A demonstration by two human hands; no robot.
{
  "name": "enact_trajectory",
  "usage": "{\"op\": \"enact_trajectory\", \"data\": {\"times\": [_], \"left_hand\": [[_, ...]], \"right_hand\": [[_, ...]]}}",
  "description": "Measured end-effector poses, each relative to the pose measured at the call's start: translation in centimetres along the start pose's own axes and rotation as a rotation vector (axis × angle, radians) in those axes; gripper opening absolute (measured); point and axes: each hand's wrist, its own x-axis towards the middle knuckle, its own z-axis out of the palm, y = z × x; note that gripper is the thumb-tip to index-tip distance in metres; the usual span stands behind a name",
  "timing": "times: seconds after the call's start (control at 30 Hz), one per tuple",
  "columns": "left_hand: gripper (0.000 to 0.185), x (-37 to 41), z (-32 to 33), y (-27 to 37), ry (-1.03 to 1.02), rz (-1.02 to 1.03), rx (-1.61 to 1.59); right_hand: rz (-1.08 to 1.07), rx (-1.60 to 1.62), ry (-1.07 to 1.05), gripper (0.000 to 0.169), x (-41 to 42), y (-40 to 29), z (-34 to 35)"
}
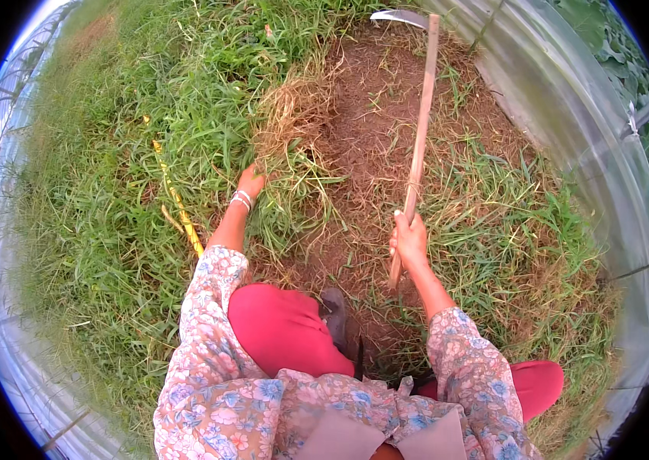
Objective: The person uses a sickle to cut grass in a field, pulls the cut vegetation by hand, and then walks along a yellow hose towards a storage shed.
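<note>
My right hand (410, 239) is wrapped around the lower part of a long wooden handle (425, 103). It belongs to a sickle whose curved metal blade (399, 17) points left at the far end, close to the grass. My left hand (252, 183), with white bands at the wrist, reaches into the left side of a heap of cut green grass (290, 198). Its fingers are mostly hidden among the blades, so their grip is unclear. Dry brown grass (296, 109) lies just beyond that hand. Bare reddish soil (373, 109) stretches between the heap and the handle.
Dense green weeds (106, 230) cover the left side. A yellow striped hose or rope (178, 201) runs through them. Clear plastic sheeting (566, 109) rises at right, with large leaves (618, 52) behind it. My boot (334, 316) rests on the soil below.
</note>
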Motion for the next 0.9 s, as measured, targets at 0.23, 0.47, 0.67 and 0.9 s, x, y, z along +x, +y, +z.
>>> {"op": "enact_trajectory", "data": {"times": [0.23, 0.47, 0.67, 0.9], "left_hand": [[0.064, -2.9, 1.0, 4.2, -0.049, 0.215, 0.272], [0.059, -8.0, 3.4, 9.1, -0.064, 0.355, 0.468], [0.043, -10.1, 3.5, 16.7, -0.022, 0.641, 0.985], [0.063, -8.0, 2.6, 22.7, 0.209, 0.638, 1.116]], "right_hand": [[0.229, -0.47, -0.235, 0.022, -9.6, 10.3, -1.0], [0.228, -0.039, -0.026, 0.022, -3.5, 5.2, -2.1], [0.034, -0.144, 0.001, 0.027, 4.6, -4.1, 1.7], [0.026, -0.759, -0.156, 0.041, -9.1, 4.9, -1.6]]}}
